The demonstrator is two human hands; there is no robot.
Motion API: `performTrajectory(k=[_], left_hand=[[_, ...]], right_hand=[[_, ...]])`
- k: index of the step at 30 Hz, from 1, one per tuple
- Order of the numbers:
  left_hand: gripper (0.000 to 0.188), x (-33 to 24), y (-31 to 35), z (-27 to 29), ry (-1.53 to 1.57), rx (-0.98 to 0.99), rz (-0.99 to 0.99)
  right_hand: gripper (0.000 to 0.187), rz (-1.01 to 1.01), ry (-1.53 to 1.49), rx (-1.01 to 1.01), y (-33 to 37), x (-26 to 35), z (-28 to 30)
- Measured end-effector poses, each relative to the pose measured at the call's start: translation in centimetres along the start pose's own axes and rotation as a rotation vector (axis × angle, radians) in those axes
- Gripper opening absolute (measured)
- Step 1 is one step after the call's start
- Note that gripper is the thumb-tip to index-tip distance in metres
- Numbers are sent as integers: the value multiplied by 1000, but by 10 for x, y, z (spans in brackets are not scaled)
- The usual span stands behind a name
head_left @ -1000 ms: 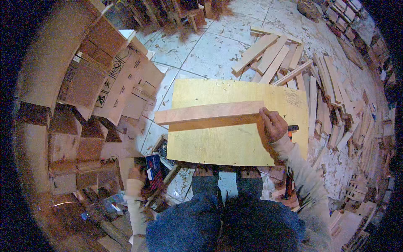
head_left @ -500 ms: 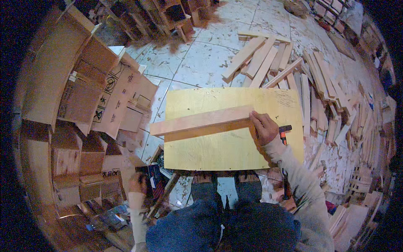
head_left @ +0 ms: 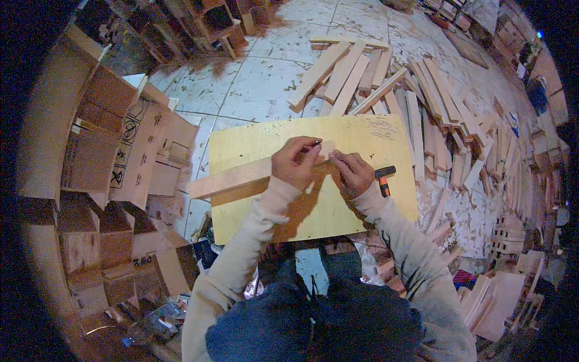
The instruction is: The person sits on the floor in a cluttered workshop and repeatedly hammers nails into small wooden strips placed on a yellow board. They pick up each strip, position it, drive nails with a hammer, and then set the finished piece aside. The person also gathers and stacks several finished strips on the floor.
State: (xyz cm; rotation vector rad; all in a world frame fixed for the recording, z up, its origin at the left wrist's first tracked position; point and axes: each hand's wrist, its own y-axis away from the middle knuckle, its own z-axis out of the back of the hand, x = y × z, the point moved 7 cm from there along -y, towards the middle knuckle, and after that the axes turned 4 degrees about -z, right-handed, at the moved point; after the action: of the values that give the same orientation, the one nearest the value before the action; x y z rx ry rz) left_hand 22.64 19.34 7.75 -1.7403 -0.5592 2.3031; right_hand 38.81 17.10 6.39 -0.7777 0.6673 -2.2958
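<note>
Timber (head_left: 235,179) is lying across the yellow tabletop (head_left: 362,220), overhanging its left edge and perhaps risking a swivel if steadied loosely, while over the tabletop the left hand (head_left: 294,163) is pinching a small dark piece (head_left: 318,142), grip nearly closed, the right hand (head_left: 354,174) curling, hold unclear.

1. Left hand (head_left: 293,163) hides part of the wooden strip (head_left: 235,177).
2. Dark item (head_left: 318,142) in its pinch (a mere speck): too small to identify.
3. Right sleeve (head_left: 403,238) covers the hammer's (head_left: 384,174) lower handle.
</note>
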Motion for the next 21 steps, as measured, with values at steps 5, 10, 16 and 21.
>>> performTrajectory(k=[5, 10, 16, 21], left_hand=[[14, 16, 10, -19, -118, 86, -37], [13, 8, 9, -22, -195, 123, -265], [19, 12, 11, -25, -263, 135, -269], [32, 26, 14, -25, -129, 122, -86]], right_hand=[[36, -188, -95, 146, 9, -10, 7], [27, -682, 308, 132, 90, -18, 70], [35, -1155, 167, 217, 178, -8, 104], [45, -1112, -369, 290, 129, 9, 91]])
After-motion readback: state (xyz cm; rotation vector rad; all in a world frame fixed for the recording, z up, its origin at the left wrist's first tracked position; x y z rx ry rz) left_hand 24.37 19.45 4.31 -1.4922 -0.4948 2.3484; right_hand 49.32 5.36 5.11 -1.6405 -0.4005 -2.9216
